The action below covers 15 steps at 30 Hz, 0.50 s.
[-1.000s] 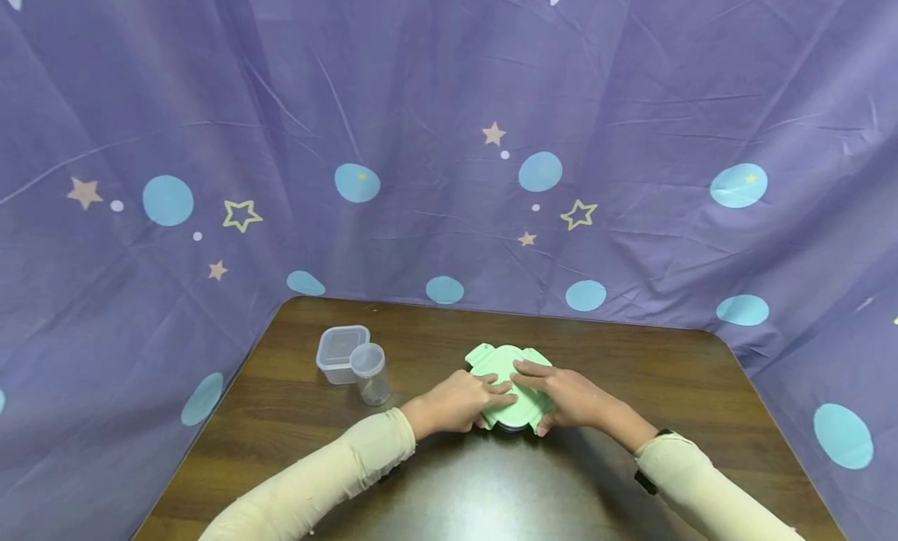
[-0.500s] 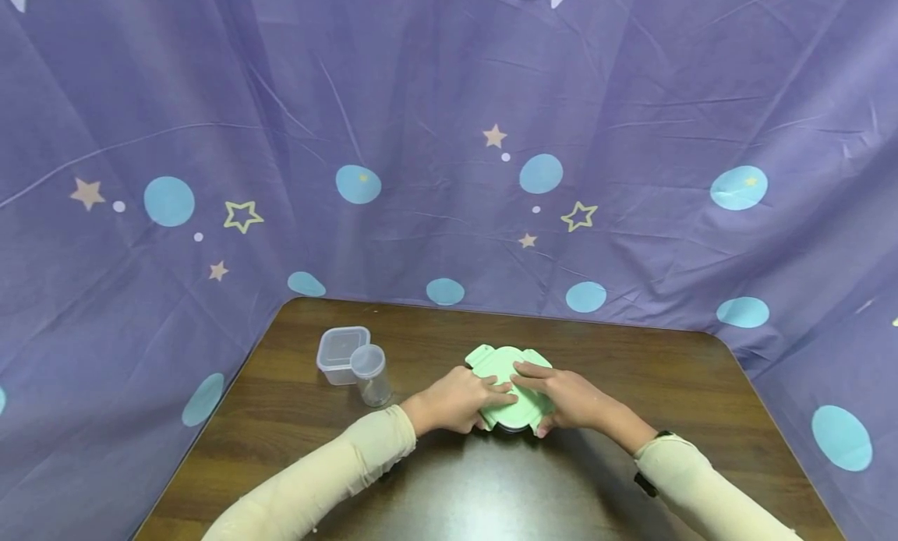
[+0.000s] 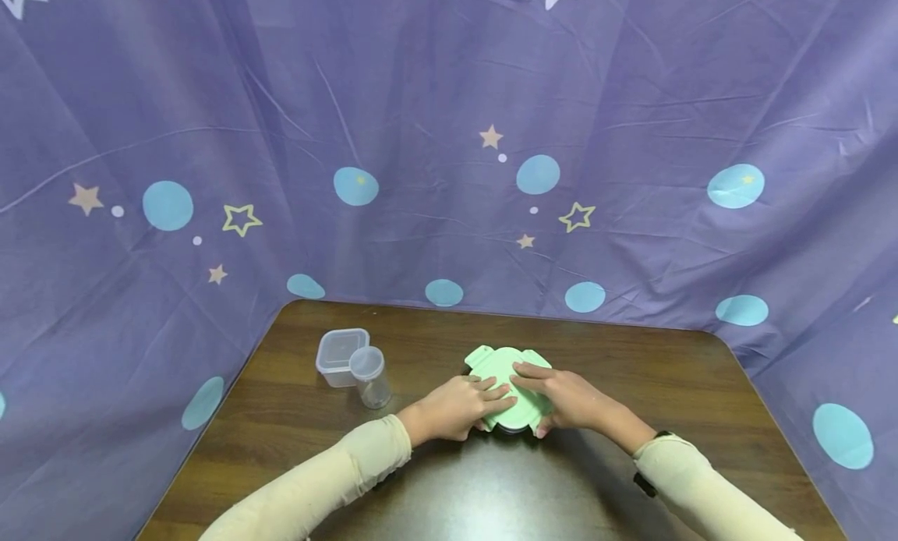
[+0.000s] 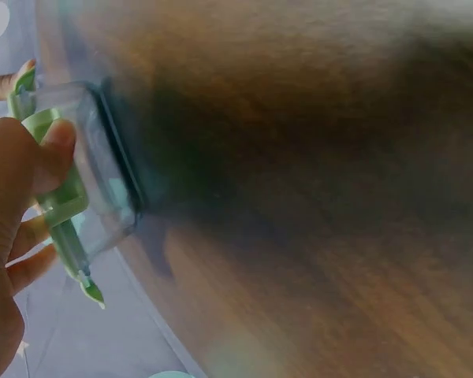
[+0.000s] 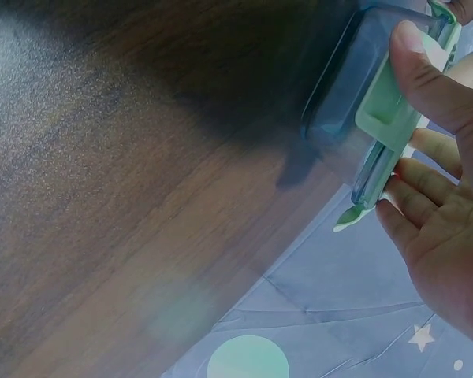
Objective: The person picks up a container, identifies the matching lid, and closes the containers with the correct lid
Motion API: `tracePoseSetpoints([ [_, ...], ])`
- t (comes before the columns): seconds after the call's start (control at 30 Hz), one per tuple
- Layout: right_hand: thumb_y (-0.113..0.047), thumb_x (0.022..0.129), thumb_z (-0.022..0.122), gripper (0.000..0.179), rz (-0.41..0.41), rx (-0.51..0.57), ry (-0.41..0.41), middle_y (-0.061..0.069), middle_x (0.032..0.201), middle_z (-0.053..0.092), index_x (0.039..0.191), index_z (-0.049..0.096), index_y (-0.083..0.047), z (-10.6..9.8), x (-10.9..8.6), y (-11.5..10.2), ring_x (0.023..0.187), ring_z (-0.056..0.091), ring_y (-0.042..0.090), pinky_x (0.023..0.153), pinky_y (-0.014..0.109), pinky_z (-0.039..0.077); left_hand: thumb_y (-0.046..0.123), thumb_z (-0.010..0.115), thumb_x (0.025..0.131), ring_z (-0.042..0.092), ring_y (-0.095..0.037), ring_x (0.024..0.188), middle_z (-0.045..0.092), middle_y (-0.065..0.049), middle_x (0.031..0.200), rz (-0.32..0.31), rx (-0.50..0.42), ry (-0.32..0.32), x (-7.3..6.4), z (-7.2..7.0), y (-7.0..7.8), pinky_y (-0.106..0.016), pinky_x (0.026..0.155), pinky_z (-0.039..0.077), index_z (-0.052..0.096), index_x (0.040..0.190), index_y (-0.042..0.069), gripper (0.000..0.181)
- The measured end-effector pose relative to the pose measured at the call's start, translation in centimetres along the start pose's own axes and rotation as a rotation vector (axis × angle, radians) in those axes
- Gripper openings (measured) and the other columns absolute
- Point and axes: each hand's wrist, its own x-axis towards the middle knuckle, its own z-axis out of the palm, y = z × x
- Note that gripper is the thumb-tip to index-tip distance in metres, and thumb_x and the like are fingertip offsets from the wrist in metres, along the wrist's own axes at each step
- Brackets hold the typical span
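A clear food container with a light green snap-on lid stands on the wooden table in front of me. My left hand grips its left side, fingers spread over the lid. In the left wrist view, that thumb presses a green side latch lying against the clear wall. From the right, my right hand holds the container the same way. Its thumb rests on another latch in the right wrist view. The two far latches stick outward from the lid's back edge.
To the left on the table stand a translucent square tub and, just in front of it, a clear round jar with a whitish top. A purple curtain with stars and blue dots surrounds the table's back and sides.
My left hand has shifted slightly to the left and toward me, its fingers still on the lid. The right hand and the container look almost unmoved.
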Motion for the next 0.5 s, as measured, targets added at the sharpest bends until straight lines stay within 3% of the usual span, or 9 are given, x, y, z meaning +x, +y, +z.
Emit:
tracePoseSetpoints([
  [0.17,-0.036,0.061,0.094,0.094,0.008,0.004,-0.004,0.016,0.154,0.051,0.142,0.059,-0.004,0.0,0.0,0.0,0.133,0.057,0.038,0.094,0.047,0.058,0.035,0.074,0.091,0.051,-0.024,0.142,0.052,-0.003,0.154,0.002,-0.026,-0.015,-0.5,0.4,0.3,-0.038,0.117,0.044,0.045,0.155,0.019,0.071],
  [0.5,-0.038,0.061,0.093,0.095,-0.001,-0.010,-0.003,0.017,0.153,0.052,0.142,0.059,-0.004,0.0,0.0,0.1,0.132,0.058,0.038,0.092,0.046,0.059,0.026,0.072,0.092,0.047,-0.026,0.145,0.049,-0.006,0.155,-0.006,-0.177,0.050,-0.9,1.3,0.1,-0.040,0.121,0.038,0.046,0.154,0.017,0.067],
])
